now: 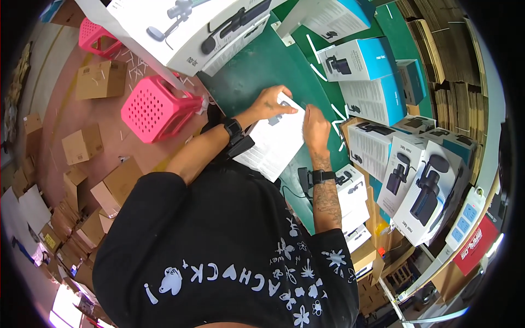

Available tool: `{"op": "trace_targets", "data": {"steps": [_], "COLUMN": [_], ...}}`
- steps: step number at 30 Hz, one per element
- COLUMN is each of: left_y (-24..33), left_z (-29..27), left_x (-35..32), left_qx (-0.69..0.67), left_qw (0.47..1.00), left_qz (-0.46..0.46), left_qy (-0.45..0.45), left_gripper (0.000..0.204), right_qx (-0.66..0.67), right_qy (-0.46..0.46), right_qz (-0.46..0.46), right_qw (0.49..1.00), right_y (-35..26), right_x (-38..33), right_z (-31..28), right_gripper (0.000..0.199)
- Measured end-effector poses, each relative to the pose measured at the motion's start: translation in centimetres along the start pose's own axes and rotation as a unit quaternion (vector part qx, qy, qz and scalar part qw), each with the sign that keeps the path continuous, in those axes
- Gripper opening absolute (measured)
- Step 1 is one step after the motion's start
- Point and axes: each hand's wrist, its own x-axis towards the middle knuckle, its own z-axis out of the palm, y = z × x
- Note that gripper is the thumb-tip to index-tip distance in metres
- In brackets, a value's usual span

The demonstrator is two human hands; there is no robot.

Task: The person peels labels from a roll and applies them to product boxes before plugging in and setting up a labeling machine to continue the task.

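Through the head view, I see a white box (276, 139) held over the near part of the green bench (235, 82), close against the black shirt (219, 235), its far end between both hands. The left hand (270, 105) is closed over that end, thumb flat on the printed face and fingers wrapped past the edge. The right hand (317, 130) is curled at the far right corner; I can't tell whether its fingertips pinch the edge or only press on it.

To work that end well, I'd let the left hand steady the box and keep the right fingertips light, pushing along the fold rather than into the panel. I'd also keep the thumb from bearing down, since thin card would probably dent or crease.

The box looks like smooth, coated card with crisp straight edges. To the right stand blue-and-white cartons (373, 59) of similar finish; beyond them, flattened brown cardboard (459, 95) looks rougher and matte. Narrow white strips (317, 72) lie on the bench, and the pink stool (149, 112) at left is moulded plastic, pierced with round holes.
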Motion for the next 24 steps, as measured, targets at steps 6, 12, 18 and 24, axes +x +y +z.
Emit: {"op": "trace_targets", "data": {"steps": [6,12,18,24], "left_y": [-0.1,-0.3,-0.6,-2.6], "left_z": [0.0,0.1,0.3,0.2], "left_x": [-0.1,0.0,0.3,1.7], "left_qx": [0.02,0.029,0.037,-0.099], "left_qw": [0.999,0.999,0.997,0.994], "left_qz": [0.023,0.036,0.063,0.002], "left_qy": [0.017,0.026,0.025,0.036], "left_gripper": [0.055,0.055,0.053,0.049], "right_qx": [0.016,0.009,0.041,0.035], "right_qy": [-0.048,-0.029,-0.025,-0.06], "right_qz": [-0.069,-0.107,-0.115,-0.176], "right_qw": [0.996,0.994,0.992,0.982], "right_y": [0.5,-0.1,-0.3,-1.3], "right_x": [0.2,0.1,-0.7,-1.0], "right_z": [-0.3,-0.7,-1.1,-3.3], "right_gripper": [0.009,0.01,0.019,0.039]}}
